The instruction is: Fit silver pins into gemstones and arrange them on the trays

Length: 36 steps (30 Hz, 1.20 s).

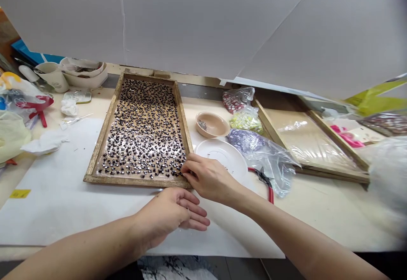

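A wooden-framed tray [104,136] holds a great many small, shiny black pieces [146,123] spread over its clear-covered base. At the tray's near right corner is my right hand [203,174], its fingertips pinched together over the pieces. Whatever sits in that pinch is too small to make out. My left hand [178,212] lies just in front of the tray's near edge, palm turned up and fingers stretched out. Tiny specks seem to show on its palm, but I cannot tell what they are. Right of the tray, a white plate [219,155] carries a few tiny bits.
Behind the plate stands a beige bowl [214,125] with small beads. Bags of purple [248,140], yellow [244,121] and red pieces lie beside it. Red-handled pliers [265,180] rest near a second wooden tray [305,140]. Cups, tissue [47,142] and bags crowd the left.
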### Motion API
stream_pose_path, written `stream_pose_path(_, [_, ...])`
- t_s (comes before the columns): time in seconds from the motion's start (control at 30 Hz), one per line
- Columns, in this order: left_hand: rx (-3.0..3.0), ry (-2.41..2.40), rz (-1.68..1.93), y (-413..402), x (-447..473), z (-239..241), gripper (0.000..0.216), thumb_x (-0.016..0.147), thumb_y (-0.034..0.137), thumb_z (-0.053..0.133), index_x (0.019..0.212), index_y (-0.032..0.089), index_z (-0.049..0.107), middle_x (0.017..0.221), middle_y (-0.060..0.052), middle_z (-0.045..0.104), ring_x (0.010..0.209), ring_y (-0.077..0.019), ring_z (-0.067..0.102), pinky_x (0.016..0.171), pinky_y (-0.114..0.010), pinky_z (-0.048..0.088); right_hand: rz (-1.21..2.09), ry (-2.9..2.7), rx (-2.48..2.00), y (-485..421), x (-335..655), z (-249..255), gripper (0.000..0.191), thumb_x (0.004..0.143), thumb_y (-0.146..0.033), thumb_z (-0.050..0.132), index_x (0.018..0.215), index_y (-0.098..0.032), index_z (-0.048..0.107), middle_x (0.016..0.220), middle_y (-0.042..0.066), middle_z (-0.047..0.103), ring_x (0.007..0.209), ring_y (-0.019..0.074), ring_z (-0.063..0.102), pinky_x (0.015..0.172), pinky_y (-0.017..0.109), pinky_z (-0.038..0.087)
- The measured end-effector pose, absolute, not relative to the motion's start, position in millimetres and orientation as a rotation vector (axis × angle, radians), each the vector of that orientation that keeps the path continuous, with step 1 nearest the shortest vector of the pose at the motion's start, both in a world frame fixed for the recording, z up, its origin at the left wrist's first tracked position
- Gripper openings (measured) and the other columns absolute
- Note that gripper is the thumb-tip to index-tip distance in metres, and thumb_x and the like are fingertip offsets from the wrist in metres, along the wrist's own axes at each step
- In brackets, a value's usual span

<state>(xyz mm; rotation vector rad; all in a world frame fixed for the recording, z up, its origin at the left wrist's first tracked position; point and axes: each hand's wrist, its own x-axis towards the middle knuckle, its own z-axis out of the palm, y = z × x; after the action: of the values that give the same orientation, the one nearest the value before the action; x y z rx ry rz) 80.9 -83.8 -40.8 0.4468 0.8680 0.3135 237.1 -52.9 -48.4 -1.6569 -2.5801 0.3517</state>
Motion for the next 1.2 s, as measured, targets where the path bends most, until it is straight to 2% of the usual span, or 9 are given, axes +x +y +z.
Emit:
stream_pose_path(0.2, [0.446, 0.865, 0.310, -84.5, 81.1, -40.6, 0.038, 0.050, -0.006, 0.039, 0.084, 0.005, 0.053, 0.075, -0.011, 0.064, 0.071, -0.0209, 0.068, 0.076, -0.036, 0.052, 0.317, -2.609, -1.663, -53.5, 234.9, -48.3, 0.018, 0.082, -0.013, 0.046, 0.077, -0.017, 0.063, 0.079, 0.003, 0.058, 0.060, 0.0111, 0.050, 0.053, 0.024, 0.029])
stream_pose_path(0.37, [0.452, 0.860, 0.322, -84.6, 81.2, -40.7, 0.029, 0.061, -0.005, 0.040, 0.086, 0.005, 0.052, 0.074, -0.010, 0.064, 0.069, -0.0202, 0.068, 0.077, -0.037, 0.052, 0.380, -2.560, -1.584, -54.1, 239.9, -49.5, 0.020, 0.083, -0.013, 0.047, 0.081, -0.017, 0.066, 0.082, 0.004, 0.060, 0.065, 0.0122, 0.056, 0.056, 0.023, 0.038])
stream_pose_path(0.5, [0.454, 0.858, 0.311, -85.0, 80.9, -40.6, 0.019, 0.071, -0.001, 0.041, 0.085, 0.005, 0.052, 0.074, -0.011, 0.064, 0.068, -0.0194, 0.067, 0.077, -0.038, 0.051, 0.439, -2.394, -1.426, -62.0, 248.9, -46.5, 0.025, 0.084, -0.011, 0.044, 0.090, -0.019, 0.067, 0.086, 0.005, 0.061, 0.070, 0.0122, 0.058, 0.061, 0.024, 0.044])
stream_pose_path(0.63, [0.436, 0.813, 0.350, -83.4, 79.5, -41.9, 0.013, 0.078, 0.008, 0.043, 0.084, 0.006, 0.054, 0.076, -0.013, 0.064, 0.071, -0.0211, 0.067, 0.079, -0.041, 0.050, 0.510, -2.204, -1.379, -77.6, 254.4, -38.3, 0.018, 0.084, -0.013, 0.047, 0.084, -0.019, 0.065, 0.080, 0.005, 0.061, 0.069, 0.0124, 0.057, 0.060, 0.024, 0.046])
stream_pose_path(0.77, [0.385, 0.758, 0.415, -81.2, 78.5, -44.4, 0.025, 0.085, 0.019, 0.039, 0.083, 0.003, 0.058, 0.077, -0.017, 0.064, 0.074, -0.0234, 0.066, 0.082, -0.043, 0.049, 0.624, -2.146, -1.377, -92.3, 252.3, -31.4, 0.015, 0.083, -0.011, 0.049, 0.080, -0.019, 0.062, 0.078, 0.004, 0.059, 0.069, 0.0119, 0.056, 0.057, 0.022, 0.044])
stream_pose_path(0.9, [0.331, 0.703, 0.454, -80.7, 78.0, -48.8, 0.039, 0.090, 0.033, 0.035, 0.084, 0.004, 0.060, 0.077, -0.017, 0.064, 0.074, -0.0219, 0.064, 0.083, -0.043, 0.048, 0.650, -2.171, -1.333, -102.2, 244.5, -28.8, 0.019, 0.083, -0.009, 0.048, 0.087, -0.019, 0.063, 0.080, 0.004, 0.059, 0.070, 0.0120, 0.056, 0.059, 0.023, 0.044])
stream_pose_path(1.03, [0.326, 0.642, 0.473, -81.2, 77.5, -51.2, 0.041, 0.091, 0.035, 0.031, 0.081, 0.007, 0.060, 0.073, -0.011, 0.062, 0.070, -0.0174, 0.061, 0.081, -0.040, 0.048, 0.608, -2.223, -1.288, -107.7, 232.8, -30.6, 0.022, 0.086, -0.011, 0.046, 0.092, -0.019, 0.064, 0.080, 0.005, 0.059, 0.070, 0.0127, 0.055, 0.062, 0.025, 0.045])
stream_pose_path(1.2, [0.317, 0.623, 0.503, -82.0, 78.4, -51.3, 0.037, 0.093, 0.032, 0.031, 0.075, 0.012, 0.055, 0.073, -0.009, 0.062, 0.074, -0.0169, 0.061, 0.082, -0.039, 0.048, 0.494, -2.298, -1.264, -108.7, 220.9, -38.6, 0.020, 0.086, -0.011, 0.043, 0.085, -0.016, 0.063, 0.081, 0.007, 0.060, 0.072, 0.0143, 0.055, 0.062, 0.026, 0.044])
